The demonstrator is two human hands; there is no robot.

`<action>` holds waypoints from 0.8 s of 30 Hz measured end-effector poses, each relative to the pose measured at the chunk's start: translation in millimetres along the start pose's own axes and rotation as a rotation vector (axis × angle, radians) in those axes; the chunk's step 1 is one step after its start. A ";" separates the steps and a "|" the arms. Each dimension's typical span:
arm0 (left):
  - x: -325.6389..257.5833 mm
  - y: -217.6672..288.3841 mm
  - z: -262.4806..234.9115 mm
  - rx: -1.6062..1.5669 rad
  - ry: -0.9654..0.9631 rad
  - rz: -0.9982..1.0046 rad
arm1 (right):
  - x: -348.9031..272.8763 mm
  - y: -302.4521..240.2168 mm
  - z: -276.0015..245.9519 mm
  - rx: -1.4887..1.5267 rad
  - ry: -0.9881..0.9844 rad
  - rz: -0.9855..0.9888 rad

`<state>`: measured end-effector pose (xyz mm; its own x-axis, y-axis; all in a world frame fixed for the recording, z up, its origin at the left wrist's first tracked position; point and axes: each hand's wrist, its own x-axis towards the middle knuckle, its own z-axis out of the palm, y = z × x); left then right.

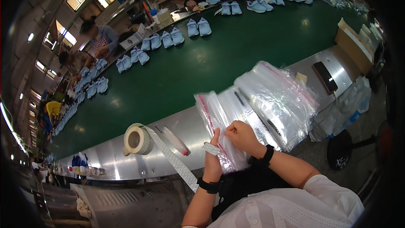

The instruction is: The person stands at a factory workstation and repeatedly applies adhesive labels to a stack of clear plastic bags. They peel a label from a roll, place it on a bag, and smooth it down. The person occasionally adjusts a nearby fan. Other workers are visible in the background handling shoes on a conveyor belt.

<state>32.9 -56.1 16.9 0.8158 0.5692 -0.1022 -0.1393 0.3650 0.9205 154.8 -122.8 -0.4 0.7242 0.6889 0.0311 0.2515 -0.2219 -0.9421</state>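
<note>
My left hand (212,165) is closed with its thumb up, and a short strip of white printed stickers (211,148) sits at its thumb and fingers. Just right of it, my right hand (244,137) has its fingers curled in a pinch over a clear plastic bag (211,109) with a red line along its edge. What the right fingertips hold is hidden. Beyond the bag lies a larger stack of clear plastic bags (274,97). To the left, a roll of stickers (146,142) rests on the metal ledge, its long unwound strip (173,158) trailing over the near edge.
A pen-like tool (175,140) lies beside the roll. Pairs of light-blue shoes (198,27) line the far side of the green belt (219,55), where other people work. A phone (325,77) with a cable and a cardboard box (354,48) are at right; small bottles (86,170) stand left.
</note>
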 end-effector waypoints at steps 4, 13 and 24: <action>3.1 -14.3 -10.1 -0.189 0.054 -0.087 | 0.4 2.7 1.4 0.058 0.043 0.037; -15.0 12.7 -32.0 0.063 0.368 0.065 | -1.8 2.3 -3.3 0.208 0.057 0.148; 54.1 -22.0 -39.2 -0.851 -0.332 -0.224 | -2.8 19.8 -1.1 0.257 -0.069 0.121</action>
<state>58.1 -4.5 -23.7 0.9734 0.2291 -0.0099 -0.2161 0.9311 0.2937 158.4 -129.9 -18.7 0.6914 0.7154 -0.1009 -0.0110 -0.1292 -0.9916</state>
